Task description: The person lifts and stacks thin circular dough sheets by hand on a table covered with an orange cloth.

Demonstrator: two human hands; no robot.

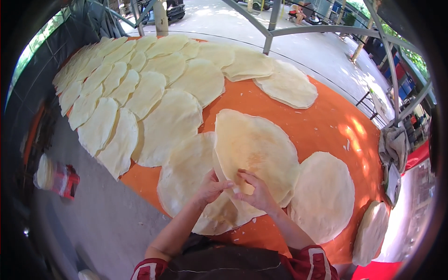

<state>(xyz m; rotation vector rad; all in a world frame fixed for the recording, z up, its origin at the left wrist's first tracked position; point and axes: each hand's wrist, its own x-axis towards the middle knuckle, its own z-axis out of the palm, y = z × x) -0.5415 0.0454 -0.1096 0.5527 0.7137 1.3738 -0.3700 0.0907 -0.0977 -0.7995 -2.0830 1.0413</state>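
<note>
Round sheet (261,140): atop lower sheets (184,175), orange table (242,98). Your left hand (212,187): narrow at its near edge, grip unclear. Right hand (259,195): fingers parted, grip unclear. Hazard: tearing, should you pull unevenly.

I'm at an open-air food workplace: overlapping flatbreads (175,123) spread across my orange table (252,99), metal bars (322,29) and sunlit paving (322,56) beyond.
</note>
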